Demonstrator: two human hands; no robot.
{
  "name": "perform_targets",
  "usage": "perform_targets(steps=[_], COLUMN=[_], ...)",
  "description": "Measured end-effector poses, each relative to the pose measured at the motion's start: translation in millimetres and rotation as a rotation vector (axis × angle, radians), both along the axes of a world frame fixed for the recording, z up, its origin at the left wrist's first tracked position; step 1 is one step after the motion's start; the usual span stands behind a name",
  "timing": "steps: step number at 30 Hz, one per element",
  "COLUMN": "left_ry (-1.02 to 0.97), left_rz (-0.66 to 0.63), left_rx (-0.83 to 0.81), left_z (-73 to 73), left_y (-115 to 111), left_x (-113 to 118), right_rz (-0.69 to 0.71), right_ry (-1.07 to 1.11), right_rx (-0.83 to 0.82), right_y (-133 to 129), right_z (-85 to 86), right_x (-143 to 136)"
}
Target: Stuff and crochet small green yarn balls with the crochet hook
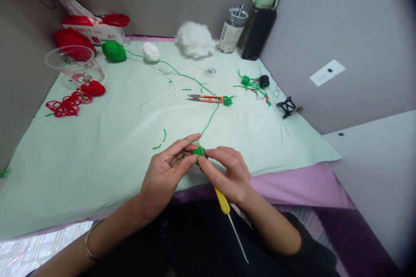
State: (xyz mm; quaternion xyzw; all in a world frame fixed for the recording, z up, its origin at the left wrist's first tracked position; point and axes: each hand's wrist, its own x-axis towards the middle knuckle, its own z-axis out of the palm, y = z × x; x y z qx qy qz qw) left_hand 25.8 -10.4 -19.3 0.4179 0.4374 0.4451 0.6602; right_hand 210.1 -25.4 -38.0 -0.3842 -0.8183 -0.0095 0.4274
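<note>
A small green crocheted yarn piece (pixel 199 151) is held over the near side of the pale-green cloth-covered worktop (pixel 123 130), clamped in the fingers of the left hand (pixel 164 166). A yellow-handled metal crochet hook (pixel 222 201) is gripped by the fingers of the right hand (pixel 230 173), its upper end placed at the piece. A thin green yarn strand (pixel 211 117) is routed from a round green yarn ball (pixel 113 51), across orange-handled metal snips (pixel 208 99), to the left hand.

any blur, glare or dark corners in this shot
Head view: soft light, no harsh glare on the pale cloth; head view: both right corners fall dark; head view: small print on the tissue box is too blurred to read, stitches on the green yarn piece are hard to make out.
</note>
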Motion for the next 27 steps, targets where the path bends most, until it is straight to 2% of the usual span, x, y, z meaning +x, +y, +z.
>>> perform_targets(steps=[3, 5, 7, 11, 15, 20, 23, 27], left_ry=[-0.211, -0.331, -0.378, -0.268, -0.134, -0.084, -0.082, -0.072], left_rz=[-0.068, -0.159, -0.206, -0.199, -0.274, -0.365, -0.381, -0.407], left_rx=[-0.191, -0.312, -0.352, -0.268, -0.139, -0.083, -0.083, -0.085], left_z=[0.3, 0.5, 0.5, -0.7, -1.3, -0.3, 0.8, 2.5], left_y=[0, 3, 7, 13, 18, 22, 24, 26], left_x=[1, -1, -4, -13, -20, -23, -23, -26], right_rz=[0.004, 0.047, 0.123, 0.258, 0.273, 0.323, 0.315, 0.326], right_ry=[-0.022, 0.05, 0.248, 0.558, 0.672, 0.982, 1.112, 1.142], right_rx=[0.205, 0.137, -0.029, -0.289, -0.485, -0.782, -0.872, -0.863], right_y=[1, 4, 6, 11, 12, 13, 14, 15], right_z=[-1.8, -0.4, 2.6, 10.5, 15.5, 14.1, 14.4, 15.3], right_x=[-2, -3, -3, 1, 8, 8, 4, 3])
